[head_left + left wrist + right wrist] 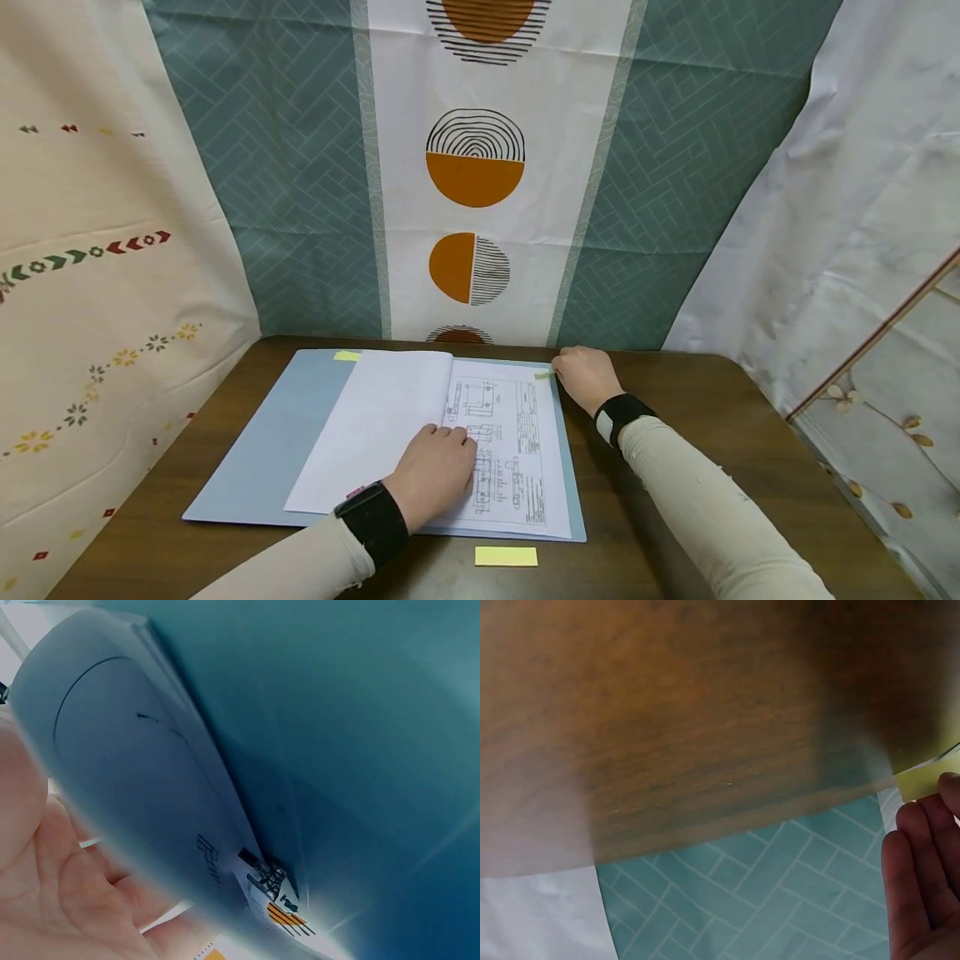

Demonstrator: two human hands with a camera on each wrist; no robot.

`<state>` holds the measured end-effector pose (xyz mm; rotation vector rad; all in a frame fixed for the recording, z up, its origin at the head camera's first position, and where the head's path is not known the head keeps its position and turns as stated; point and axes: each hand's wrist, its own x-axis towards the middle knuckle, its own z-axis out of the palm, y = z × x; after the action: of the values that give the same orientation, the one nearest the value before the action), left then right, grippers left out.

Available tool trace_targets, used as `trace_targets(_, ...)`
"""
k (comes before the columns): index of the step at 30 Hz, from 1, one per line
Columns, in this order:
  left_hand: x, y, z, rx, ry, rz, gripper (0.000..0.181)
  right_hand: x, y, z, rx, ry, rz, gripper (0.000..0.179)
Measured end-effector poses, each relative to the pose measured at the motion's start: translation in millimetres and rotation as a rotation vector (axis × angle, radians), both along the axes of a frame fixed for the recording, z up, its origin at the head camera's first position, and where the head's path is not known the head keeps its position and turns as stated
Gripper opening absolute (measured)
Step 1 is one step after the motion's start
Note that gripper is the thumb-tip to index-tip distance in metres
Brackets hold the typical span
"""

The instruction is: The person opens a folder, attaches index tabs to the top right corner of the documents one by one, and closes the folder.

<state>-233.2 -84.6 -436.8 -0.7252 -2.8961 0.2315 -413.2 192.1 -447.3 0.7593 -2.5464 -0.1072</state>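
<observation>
An open document folder [247, 467] with light blue covers lies on the table. A blank white page [375, 417] is turned over to the left, and a sheet with technical drawings [528, 475] shows on the right. My left hand [437, 468] rests on the pages near the fold; in the left wrist view, a bowed page [142, 772] partly covers its fingers. At the drawing sheet's top right corner, my right hand [587, 377] pinches a yellow sticky tab [922, 780] between thumb and fingers. The tab's far end is hidden.
Another yellow sticky tab [347, 356] shows at the folder's top left. A yellow sticky strip [506, 557] lies on the brown table [720, 467] in front of the folder. Patterned cloth [307, 167] hangs behind the table, with more cloth at both sides.
</observation>
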Motion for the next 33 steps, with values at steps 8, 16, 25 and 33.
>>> trace_targets(8,-0.4,-0.8,1.9,-0.001,-0.005,-0.006,0.037,3.8,0.1,2.4,0.002,0.03,-0.028,0.01)
trace_targets(16,-0.1,0.6,0.3,-0.005,-0.009,0.001,0.04,6.5,-1.8,-1.6,0.048,-0.029,-0.048,0.01)
trace_targets(25,1.3,-0.6,-0.8,0.019,0.0,0.0,0.039,8.2,-3.2,0.4,0.079,-0.069,-0.06,0.009)
trace_targets(33,-0.2,-1.4,6.2,-0.03,-0.038,-0.013,0.038,9.0,-3.9,0.8,0.045,-0.122,-0.064,0.007)
